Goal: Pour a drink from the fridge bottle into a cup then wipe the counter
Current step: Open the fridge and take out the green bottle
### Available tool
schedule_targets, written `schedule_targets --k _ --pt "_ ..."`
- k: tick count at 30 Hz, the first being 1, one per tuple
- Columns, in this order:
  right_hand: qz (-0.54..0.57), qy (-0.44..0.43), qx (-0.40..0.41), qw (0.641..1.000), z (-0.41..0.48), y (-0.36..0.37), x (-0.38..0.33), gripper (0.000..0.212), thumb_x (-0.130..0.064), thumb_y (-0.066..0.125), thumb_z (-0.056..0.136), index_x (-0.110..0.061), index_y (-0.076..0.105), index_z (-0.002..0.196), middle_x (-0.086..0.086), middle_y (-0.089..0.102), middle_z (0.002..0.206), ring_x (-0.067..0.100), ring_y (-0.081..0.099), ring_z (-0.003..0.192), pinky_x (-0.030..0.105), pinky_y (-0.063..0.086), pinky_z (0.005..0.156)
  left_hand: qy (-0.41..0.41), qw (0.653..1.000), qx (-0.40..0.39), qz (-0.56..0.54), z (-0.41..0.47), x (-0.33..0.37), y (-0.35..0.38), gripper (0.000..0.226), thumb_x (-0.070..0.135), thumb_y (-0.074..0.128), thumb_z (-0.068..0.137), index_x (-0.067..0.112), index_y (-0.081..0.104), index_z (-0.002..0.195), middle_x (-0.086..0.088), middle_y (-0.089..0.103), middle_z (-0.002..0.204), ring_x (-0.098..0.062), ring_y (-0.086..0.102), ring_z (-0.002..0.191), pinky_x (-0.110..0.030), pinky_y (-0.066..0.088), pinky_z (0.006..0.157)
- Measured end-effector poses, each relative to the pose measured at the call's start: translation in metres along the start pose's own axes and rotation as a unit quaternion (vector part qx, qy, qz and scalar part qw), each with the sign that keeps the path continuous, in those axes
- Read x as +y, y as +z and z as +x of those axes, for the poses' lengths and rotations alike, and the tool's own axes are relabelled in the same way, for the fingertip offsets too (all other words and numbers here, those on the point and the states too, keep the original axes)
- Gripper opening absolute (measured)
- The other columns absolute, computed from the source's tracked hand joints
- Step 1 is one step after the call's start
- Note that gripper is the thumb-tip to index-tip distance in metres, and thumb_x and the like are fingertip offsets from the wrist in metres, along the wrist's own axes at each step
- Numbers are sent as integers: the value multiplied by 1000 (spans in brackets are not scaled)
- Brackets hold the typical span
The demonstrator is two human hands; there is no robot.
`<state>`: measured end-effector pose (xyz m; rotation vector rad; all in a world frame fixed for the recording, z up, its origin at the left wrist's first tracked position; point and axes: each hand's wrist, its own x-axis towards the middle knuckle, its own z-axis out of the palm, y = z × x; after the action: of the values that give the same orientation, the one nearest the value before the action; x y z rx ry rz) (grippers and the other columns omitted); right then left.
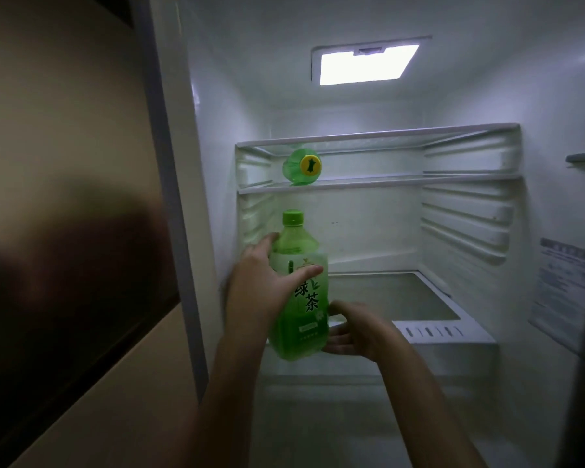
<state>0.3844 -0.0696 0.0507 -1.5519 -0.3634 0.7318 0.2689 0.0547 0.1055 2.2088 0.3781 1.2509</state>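
The bottle [301,329] is clear, smooth plastic with green drink inside and a round green cap on top. It stands up straight, cap pointing up, at the front left of the open fridge [466,211]. Its pale label has big dark writing: 绿茶. The left hand [264,285] wraps around the bottle's upper half. The right hand [355,332] cups it near the bottom. On the glass shelf [385,182] above, a second green bottle [299,167] lies on its side, cap facing out.

Fingers [265,244] of the left hand [260,292] mostly vanish behind the bottle [304,332]. The sticker [561,285] at the frame's right edge is too blurred to read.
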Motion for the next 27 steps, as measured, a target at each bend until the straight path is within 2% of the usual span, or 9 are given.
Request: schedule_targets --k 3,6,10,13,16,20,23,27 --pt "9 5 3 1000 -14 3 10 14 -16 53 92 -4 54 100 27 69 83 36 71 72 42 60 68 -1 999 2 47 -14 3 -10 96 68 79 57 27 51 139 3 52 108 -17 55 103 -29 47 90" --pt "13 8 13 1000 -28 8 13 13 -14 53 92 -3 54 98 27 69 82 36 70 70 42 60 70 2 999 -18 37 -23 6 -20 95 63 81 59 24 51 139 -2 58 112 -20 57 107 -34 50 94" --pt "30 -1 24 999 -53 14 13 20 -12 54 89 0 55 105 28 68 86 36 69 71 40 60 67 16 1000 -5 22 -34 16 -39 91 61 82 60 21 53 137 -1 67 118 -16 62 104 -29 51 87" --pt "53 -10 28 998 -77 24 14 25 -10 56 88 1 54 110 27 68 86 35 69 72 38 59 64 12 999 35 23 -50 29 -55 86 63 81 60 21 55 130 1 71 112 -16 67 96 -36 57 83" --pt "72 -15 8 997 -108 35 20 19 -11 56 89 0 56 104 26 68 88 36 69 75 39 60 66 7 998 68 5 -71 39 -71 79 61 83 59 20 53 119 2 71 107 -15 68 91 -35 58 77" --pt "77 -2 -32 997 -156 45 39 21 -14 59 89 -1 59 106 30 68 97 39 69 86 42 58 79 10 999 50 -20 -107 43 -104 71 59 84 58 23 54 112 7 70 100 -11 68 85 -37 60 74" --pt "70 2 -33 997 -193 55 56 25 -17 61 89 -2 60 109 32 67 97 38 69 85 41 59 79 -7 997 48 -55 -139 45 -129 63 58 85 55 30 53 101 15 65 91 -7 67 81 -38 60 72" --pt "74 12 -20 997 -243 70 78 27 -16 63 86 -4 60 110 31 68 95 38 70 84 41 59 77 -22 996 43 -81 -182 54 -160 60 62 84 52 36 53 97 18 66 93 -4 66 83 -39 59 72"
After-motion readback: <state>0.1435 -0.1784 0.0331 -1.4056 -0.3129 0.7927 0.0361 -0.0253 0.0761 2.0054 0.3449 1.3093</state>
